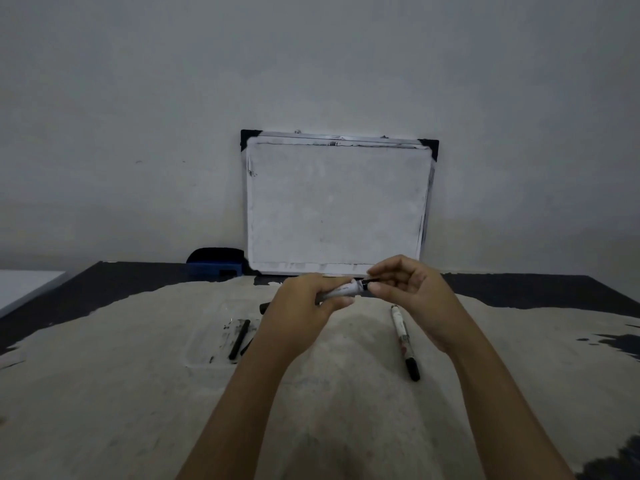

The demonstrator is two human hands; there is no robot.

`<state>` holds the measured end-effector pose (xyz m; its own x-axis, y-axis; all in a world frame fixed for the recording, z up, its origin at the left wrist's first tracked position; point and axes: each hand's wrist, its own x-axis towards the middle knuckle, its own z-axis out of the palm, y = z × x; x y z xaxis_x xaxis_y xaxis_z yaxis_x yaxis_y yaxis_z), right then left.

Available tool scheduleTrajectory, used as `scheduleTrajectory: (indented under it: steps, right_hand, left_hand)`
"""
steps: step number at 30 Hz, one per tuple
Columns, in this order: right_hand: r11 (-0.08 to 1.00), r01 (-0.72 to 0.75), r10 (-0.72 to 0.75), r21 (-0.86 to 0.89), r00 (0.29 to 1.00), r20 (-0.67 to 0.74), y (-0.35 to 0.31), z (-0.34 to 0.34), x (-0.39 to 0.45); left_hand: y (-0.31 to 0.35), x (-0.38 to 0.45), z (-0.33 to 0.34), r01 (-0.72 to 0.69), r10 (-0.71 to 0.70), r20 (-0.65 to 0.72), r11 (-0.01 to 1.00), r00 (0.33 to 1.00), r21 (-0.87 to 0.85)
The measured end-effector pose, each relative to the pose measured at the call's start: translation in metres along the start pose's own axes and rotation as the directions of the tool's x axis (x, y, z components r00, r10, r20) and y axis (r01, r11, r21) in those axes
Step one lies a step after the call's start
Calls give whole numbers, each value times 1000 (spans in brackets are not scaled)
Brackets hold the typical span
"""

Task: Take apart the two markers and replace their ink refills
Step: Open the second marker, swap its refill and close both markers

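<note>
Marker [341, 291] between raised hands (fingers curled)

A dark desk [131, 282] stands against the wall, most of its top covered by a pale, worn cloth [138, 393] with ragged edges. On the cloth, toward the right, lies a white marker [403, 336] with a black cap at its near end. To the left a clear plastic sheet [214, 336] smudged with ink carries a thin black refill [239, 339]. At the back, a whiteboard [337, 206] leans on the wall, a blue eraser [214, 263] just beside it.
</note>
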<state>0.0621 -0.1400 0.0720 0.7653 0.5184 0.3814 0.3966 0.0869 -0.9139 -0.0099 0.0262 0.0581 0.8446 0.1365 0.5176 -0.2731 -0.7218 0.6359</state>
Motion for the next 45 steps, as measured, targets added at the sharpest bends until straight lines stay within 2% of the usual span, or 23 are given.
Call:
scheduleTrajectory:
  steps: [13,26,30,34,39,45]
  right_hand:
    - [996,85,-83,26,994,-68,-1,5,1]
    - [996,86,-88,-34,995,-44,1,9,1]
    - [995,71,-63,72,992,-107,1,0,2]
    - [980,27,-7,199,995,-102,3,2,2]
    - [987,40,-25,154,995,-97,5,4,3]
    - [975,-13,39,222,993,-112,6,4,5]
  left_hand:
    - [0,1,1,11,-11,-17,1000,1000,15]
    - [-1,1,2,11,-11,-22,1000,1000,-9]
    - [-3,1,-1,11,-11,-51,1000,999,-3]
    - [-1,1,-2,12,-12,-61,1000,998,-1]
    - [0,1,0,7,-8,-51,1000,999,-17]
    - [0,2,1,22,-24,-47,999,999,-24]
